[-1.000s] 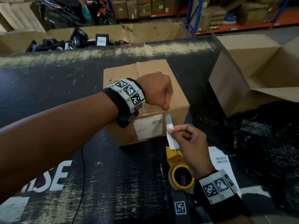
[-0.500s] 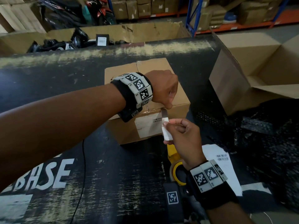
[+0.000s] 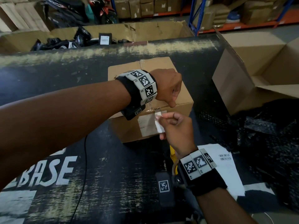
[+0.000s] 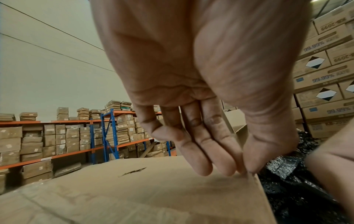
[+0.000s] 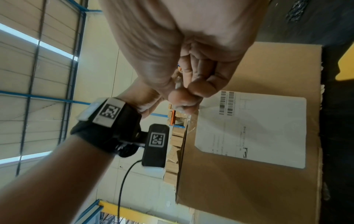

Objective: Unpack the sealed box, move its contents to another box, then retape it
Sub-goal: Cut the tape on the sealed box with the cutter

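Note:
A sealed cardboard box (image 3: 161,67) sits mid-table with a white label (image 3: 146,125) on its front face. My left hand (image 3: 168,88) rests on the box top near the front right edge; in the left wrist view its fingers (image 4: 201,151) are straight, their tips touching the cardboard (image 4: 134,197). My right hand (image 3: 176,126) pinches a small white-wrapped blade (image 3: 159,123) between thumb and fingers. The blade's tip is at the taped seam on the box's front top edge. The right wrist view shows that pinch (image 5: 178,84) just above the label (image 5: 258,128).
An open empty carton (image 3: 242,78) stands at the right. A yellow tape dispenser (image 3: 172,152) and a white sheet (image 3: 226,167) lie by my right wrist. Crumpled black plastic (image 3: 258,126) covers the table's right side. A big carton (image 3: 145,31) of black packages lies behind.
My right hand has carried the blade up and left, from above the tape dispenser to the box's front top edge. My left hand stayed on the box top.

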The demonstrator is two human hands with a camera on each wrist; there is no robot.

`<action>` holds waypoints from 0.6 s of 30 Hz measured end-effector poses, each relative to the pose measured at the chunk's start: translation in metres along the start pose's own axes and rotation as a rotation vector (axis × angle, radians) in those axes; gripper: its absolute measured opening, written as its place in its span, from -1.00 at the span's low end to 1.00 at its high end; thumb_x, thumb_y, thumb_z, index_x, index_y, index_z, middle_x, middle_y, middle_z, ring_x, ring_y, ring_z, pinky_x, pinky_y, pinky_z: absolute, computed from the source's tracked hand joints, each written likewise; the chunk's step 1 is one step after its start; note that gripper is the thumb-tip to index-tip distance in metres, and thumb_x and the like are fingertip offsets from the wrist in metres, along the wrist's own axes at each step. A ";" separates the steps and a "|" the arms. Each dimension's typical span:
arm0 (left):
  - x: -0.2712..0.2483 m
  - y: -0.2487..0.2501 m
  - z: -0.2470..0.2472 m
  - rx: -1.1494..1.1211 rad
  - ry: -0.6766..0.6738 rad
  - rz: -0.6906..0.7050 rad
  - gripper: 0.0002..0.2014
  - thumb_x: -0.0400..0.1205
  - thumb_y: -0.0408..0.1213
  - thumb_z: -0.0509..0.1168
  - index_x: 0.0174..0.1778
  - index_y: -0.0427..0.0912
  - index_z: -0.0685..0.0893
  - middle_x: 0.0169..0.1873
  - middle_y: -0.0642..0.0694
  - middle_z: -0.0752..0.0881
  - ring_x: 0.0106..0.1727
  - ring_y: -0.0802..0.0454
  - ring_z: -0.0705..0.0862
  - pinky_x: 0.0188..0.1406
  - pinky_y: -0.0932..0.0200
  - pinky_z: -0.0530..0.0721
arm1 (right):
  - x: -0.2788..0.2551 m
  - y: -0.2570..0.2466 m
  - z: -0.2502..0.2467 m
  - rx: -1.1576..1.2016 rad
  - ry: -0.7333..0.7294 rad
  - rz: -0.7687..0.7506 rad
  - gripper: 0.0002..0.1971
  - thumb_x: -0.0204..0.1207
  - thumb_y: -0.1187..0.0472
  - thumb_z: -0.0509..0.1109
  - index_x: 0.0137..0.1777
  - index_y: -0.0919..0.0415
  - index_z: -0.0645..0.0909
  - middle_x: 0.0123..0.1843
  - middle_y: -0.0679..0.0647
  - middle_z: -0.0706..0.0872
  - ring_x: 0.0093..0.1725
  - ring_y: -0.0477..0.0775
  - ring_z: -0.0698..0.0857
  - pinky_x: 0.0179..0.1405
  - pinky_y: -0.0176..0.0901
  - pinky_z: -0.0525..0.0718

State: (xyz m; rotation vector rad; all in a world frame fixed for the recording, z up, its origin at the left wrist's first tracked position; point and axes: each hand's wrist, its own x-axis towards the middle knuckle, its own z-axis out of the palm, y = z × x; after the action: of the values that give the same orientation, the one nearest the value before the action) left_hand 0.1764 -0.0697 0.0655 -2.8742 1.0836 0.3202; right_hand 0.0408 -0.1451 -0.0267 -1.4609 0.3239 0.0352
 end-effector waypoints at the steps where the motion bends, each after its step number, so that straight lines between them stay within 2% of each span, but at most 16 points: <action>1: 0.001 0.000 0.000 -0.002 -0.003 -0.004 -0.82 0.42 0.02 0.60 -0.20 0.02 0.87 -0.28 0.10 0.82 -0.18 0.10 0.74 -0.33 0.20 0.54 | -0.002 0.001 0.002 -0.012 -0.011 -0.001 -0.84 0.54 0.22 0.57 -0.01 0.30 0.70 -0.28 0.25 0.83 -0.67 -0.02 0.60 -0.58 -0.19 0.60; 4: 0.002 0.000 0.001 -0.008 -0.004 -0.006 -0.81 0.42 0.03 0.61 -0.20 0.02 0.87 -0.27 0.08 0.82 -0.18 0.08 0.73 -0.30 0.18 0.54 | -0.009 0.005 0.007 0.013 -0.028 0.005 -0.82 0.55 0.22 0.56 0.00 0.31 0.67 -0.33 0.19 0.83 -0.68 -0.02 0.61 -0.59 -0.17 0.61; 9: 0.001 -0.002 0.002 -0.022 0.003 -0.004 -0.82 0.42 0.01 0.60 -0.19 0.01 0.87 -0.28 0.11 0.81 -0.18 0.10 0.73 -0.32 0.20 0.51 | -0.004 0.007 0.012 0.037 -0.004 -0.013 -0.81 0.53 0.23 0.57 0.01 0.32 0.68 -0.27 0.24 0.84 -0.66 0.01 0.62 -0.56 -0.13 0.63; 12: 0.000 -0.003 0.002 -0.018 0.008 0.000 -0.82 0.43 0.00 0.60 -0.19 0.00 0.86 -0.30 0.13 0.79 -0.18 0.11 0.73 -0.34 0.21 0.50 | -0.004 0.006 0.013 0.033 0.012 -0.045 -0.83 0.53 0.22 0.58 0.01 0.26 0.69 -0.29 0.21 0.84 -0.66 0.00 0.63 -0.52 -0.10 0.64; 15: -0.001 -0.003 0.003 -0.022 0.017 0.009 -0.84 0.43 -0.01 0.59 -0.22 0.01 0.86 -0.35 0.15 0.77 -0.19 0.10 0.73 -0.30 0.20 0.54 | -0.008 0.008 0.012 0.033 0.042 -0.092 -0.78 0.53 0.24 0.58 0.13 0.18 0.67 -0.32 0.21 0.83 -0.65 0.01 0.65 -0.55 -0.11 0.66; 18: -0.002 -0.002 0.003 -0.018 0.026 0.014 -0.83 0.42 -0.01 0.59 -0.21 -0.01 0.87 -0.33 0.13 0.80 -0.20 0.10 0.74 -0.29 0.20 0.56 | -0.012 0.010 0.012 0.011 0.037 -0.138 -0.82 0.55 0.27 0.56 0.11 0.20 0.69 -0.35 0.21 0.82 -0.66 0.02 0.65 -0.57 -0.12 0.65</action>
State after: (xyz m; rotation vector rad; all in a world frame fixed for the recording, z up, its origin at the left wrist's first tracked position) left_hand 0.1760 -0.0667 0.0629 -2.8955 1.1118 0.2965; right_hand 0.0294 -0.1299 -0.0322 -1.4714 0.2525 -0.1044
